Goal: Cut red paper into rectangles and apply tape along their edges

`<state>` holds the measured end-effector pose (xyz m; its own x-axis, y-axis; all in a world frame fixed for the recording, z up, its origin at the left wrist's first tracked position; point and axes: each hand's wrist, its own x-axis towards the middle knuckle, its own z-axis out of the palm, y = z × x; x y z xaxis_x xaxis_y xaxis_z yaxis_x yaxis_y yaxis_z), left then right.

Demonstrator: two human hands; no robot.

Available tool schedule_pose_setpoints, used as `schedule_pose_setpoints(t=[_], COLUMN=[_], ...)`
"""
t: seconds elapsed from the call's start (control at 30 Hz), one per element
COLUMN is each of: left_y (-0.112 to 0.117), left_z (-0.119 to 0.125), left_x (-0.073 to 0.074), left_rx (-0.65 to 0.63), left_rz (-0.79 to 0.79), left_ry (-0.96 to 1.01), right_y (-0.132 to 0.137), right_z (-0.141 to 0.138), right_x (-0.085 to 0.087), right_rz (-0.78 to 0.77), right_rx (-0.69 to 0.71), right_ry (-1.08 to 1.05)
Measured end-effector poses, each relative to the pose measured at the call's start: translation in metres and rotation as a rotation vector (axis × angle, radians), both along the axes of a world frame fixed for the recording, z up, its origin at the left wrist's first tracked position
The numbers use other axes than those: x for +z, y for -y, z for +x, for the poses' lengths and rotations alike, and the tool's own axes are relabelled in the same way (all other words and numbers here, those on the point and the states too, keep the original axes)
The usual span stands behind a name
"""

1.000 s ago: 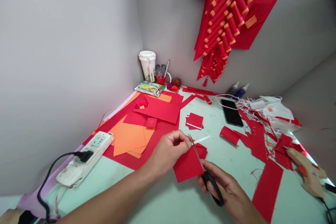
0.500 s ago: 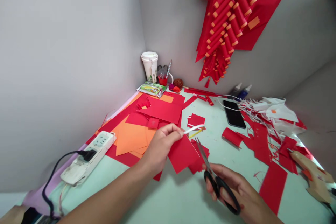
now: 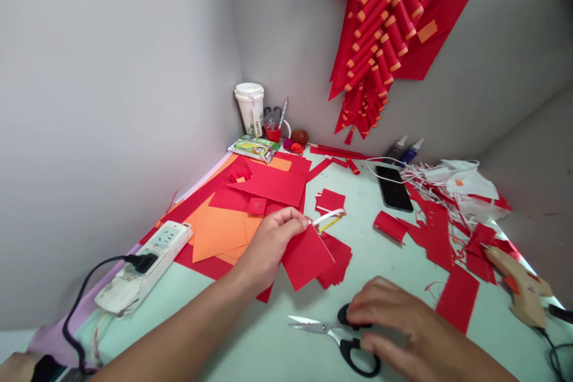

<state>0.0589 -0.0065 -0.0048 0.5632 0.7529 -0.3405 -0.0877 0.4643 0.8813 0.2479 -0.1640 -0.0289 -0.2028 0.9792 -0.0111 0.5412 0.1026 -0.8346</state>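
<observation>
My left hand (image 3: 275,245) pinches a square of red paper (image 3: 307,259) by its upper corner, above the table. A narrow curved white strip (image 3: 329,216) extends right from its fingertips; whether those fingers hold it too is unclear. Beneath the strip shows a thin yellow piece (image 3: 332,224). Behind the held square lies a stack of red paper squares (image 3: 339,261). Black-handled scissors (image 3: 333,334) rest on the table, blades slightly apart and pointing left. Over their handles is my right hand (image 3: 391,316), thumb and fingers apart, fingertips at the loops.
Red and orange paper (image 3: 219,230) and a power strip (image 3: 143,265) lie left. A phone (image 3: 394,188), white strings (image 3: 425,182), red scraps (image 3: 439,236) and a glue gun (image 3: 519,286) are right. Behind stand a cup (image 3: 249,108) and red paper firecrackers (image 3: 380,30) on the wall.
The scissors went from upright in my right hand down onto the table, now pointing left, and the right hand's grip has loosened. My left hand still holds the red paper.
</observation>
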Motion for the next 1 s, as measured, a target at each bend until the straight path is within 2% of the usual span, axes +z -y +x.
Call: schedule_pose_setpoints(t=[0.1, 0.13, 0.2, 0.3, 0.37, 0.5, 0.57, 0.67, 0.73, 0.8, 0.9, 1.0], left_y=[0.009, 0.012, 0.019, 0.024, 0.023, 0.014, 0.009, 0.006, 0.006, 0.008, 0.011, 0.012], left_z=[0.003, 0.005, 0.008, 0.013, 0.015, 0.014, 0.012, 0.012, 0.013, 0.015, 0.017, 0.016], left_x=[-0.002, -0.003, -0.004, -0.007, -0.009, -0.011, -0.011, -0.014, -0.016, -0.019, -0.024, -0.026], left_rx=[-0.154, -0.203, -0.286, -0.353, -0.353, -0.280, -0.225, -0.110, -0.038, -0.026, -0.077, -0.153], left_rz=[0.008, 0.015, 0.029, 0.047, 0.066, 0.169, 0.239, 0.248, 0.206, 0.153, 0.102, 0.127], left_ry=[-0.048, -0.059, -0.072, -0.092, -0.105, -0.085, -0.099, -0.097, -0.062, -0.030, -0.002, -0.019], right_y=[-0.002, -0.003, -0.005, -0.006, -0.007, -0.011, -0.013, -0.017, -0.017, -0.017, -0.016, -0.016], right_z=[0.005, 0.006, 0.005, -0.002, -0.007, -0.011, -0.009, -0.007, -0.008, -0.010, -0.015, -0.018], right_x=[-0.002, -0.004, -0.007, -0.012, -0.015, -0.023, -0.027, -0.032, -0.036, -0.039, -0.041, -0.039], right_rz=[0.242, 0.304, 0.345, 0.227, 0.097, -0.143, -0.171, -0.095, -0.059, -0.064, -0.072, -0.045], right_rx=[-0.308, -0.372, -0.376, -0.293, -0.307, -0.478, -0.550, -0.593, -0.596, -0.610, -0.655, -0.692], right_ry=[0.126, 0.152, 0.138, -0.016, -0.156, -0.526, -0.734, -0.944, -0.964, -0.921, -0.821, -0.735])
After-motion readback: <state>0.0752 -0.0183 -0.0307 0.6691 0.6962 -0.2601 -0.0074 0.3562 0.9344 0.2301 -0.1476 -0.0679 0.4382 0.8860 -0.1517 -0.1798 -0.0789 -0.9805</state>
